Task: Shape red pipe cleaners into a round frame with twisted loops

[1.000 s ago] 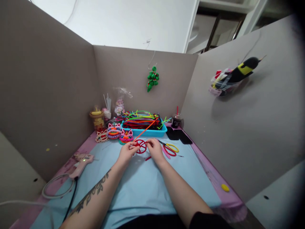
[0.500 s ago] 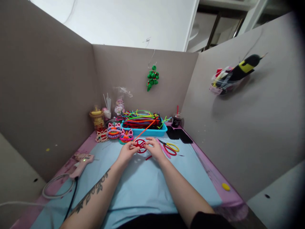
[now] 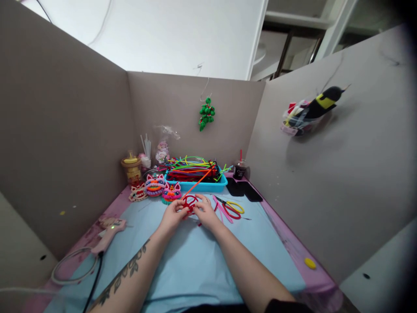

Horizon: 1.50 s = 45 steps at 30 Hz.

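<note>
Fingers of the left hand and right hand are pinched on a red pipe-cleaner ring, held above the blue mat. Behind, loose pipe cleaners fill a blue tray; any writing appears too small to read.

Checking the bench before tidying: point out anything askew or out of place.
One orange pipe cleaner pokes out of the blue tray, slanting over its front rim toward the red wheel-shaped piece that the left hand and right hand hold. Nothing looks spilled or damaged.
</note>
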{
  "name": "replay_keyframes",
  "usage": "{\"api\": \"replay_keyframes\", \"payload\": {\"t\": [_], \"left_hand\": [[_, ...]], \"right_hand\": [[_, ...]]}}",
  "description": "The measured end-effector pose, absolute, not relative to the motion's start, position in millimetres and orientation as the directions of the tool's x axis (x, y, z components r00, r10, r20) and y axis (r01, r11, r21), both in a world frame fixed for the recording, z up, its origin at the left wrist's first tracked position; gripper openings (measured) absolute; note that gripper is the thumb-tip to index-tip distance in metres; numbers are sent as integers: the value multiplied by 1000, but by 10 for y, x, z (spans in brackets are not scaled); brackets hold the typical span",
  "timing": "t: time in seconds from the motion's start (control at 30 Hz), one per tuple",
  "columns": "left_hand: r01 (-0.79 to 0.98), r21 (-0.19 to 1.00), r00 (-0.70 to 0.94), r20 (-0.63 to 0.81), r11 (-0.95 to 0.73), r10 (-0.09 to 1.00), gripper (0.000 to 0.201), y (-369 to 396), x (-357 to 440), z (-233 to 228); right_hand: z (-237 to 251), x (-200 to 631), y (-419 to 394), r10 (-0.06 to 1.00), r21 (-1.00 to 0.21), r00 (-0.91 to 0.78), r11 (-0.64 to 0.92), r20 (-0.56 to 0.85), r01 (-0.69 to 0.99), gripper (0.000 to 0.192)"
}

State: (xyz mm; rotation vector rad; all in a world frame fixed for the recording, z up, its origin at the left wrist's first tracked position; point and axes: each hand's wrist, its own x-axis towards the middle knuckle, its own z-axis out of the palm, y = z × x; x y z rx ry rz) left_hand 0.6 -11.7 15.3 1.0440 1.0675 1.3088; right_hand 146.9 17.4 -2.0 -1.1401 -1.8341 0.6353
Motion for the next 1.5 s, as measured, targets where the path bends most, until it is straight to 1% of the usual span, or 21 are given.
{"api": "replay_keyframes", "payload": {"t": [0.13,0.27,0.3,0.4,0.47,0.57,0.67,0.77,0.87,1.0,1.17,1.23,1.3,1.4,1.5], "left_hand": [[-245,970,-31,4,-12,999,43,-110,10,150],[-307,952,-17,3,-8,1000,45,-79,-3,130],[-325,946,-12,-8,3,1000,46,-71,-7,122],[-356,934,-24,-35,24,999,48,-52,-17,103],[-360,933,-40,-41,24,998,47,-50,-21,103],[-369,929,-49,-46,24,998,45,-62,-19,119],[-389,921,-43,-41,21,998,44,-75,-16,130],[-410,912,-37,-29,12,999,42,-68,-21,124],[-436,899,-29,-63,44,998,40,-61,-26,128],[-460,881,15,-119,112,993,38,-89,-12,160],[-467,873,63,-125,140,990,33,-115,9,164],[-471,871,68,-124,142,990,33,-105,5,152],[-474,870,55,-124,135,991,34,-89,-6,142],[-462,882,-23,-117,94,993,39,-66,-25,135],[-431,902,-97,-87,37,991,43,-52,-37,129]], "right_hand": [[2,1447,140,854,-681,-186,503,486,532,19],[-19,1431,138,836,-678,-191,532,514,507,19],[-31,1427,141,830,-683,-183,542,527,490,22],[-48,1418,141,800,-688,-149,581,582,435,40],[-26,1422,119,773,-676,-118,609,624,416,43],[40,1440,58,727,-629,-58,629,685,456,34],[101,1453,-7,673,-530,-99,656,733,538,23],[128,1445,-42,639,-435,-179,675,748,596,28],[123,1415,-38,629,-377,-224,672,744,637,36],[85,1360,0,611,-323,-246,667,753,671,29],[48,1322,21,574,-282,-245,675,782,682,23],[44,1328,19,559,-278,-238,683,794,676,20],[39,1336,13,560,-302,-215,686,800,662,17],[24,1329,-9,603,-407,-173,695,779,592,16],[23,1284,-57,649,-538,-170,727,742,428,19]]}}
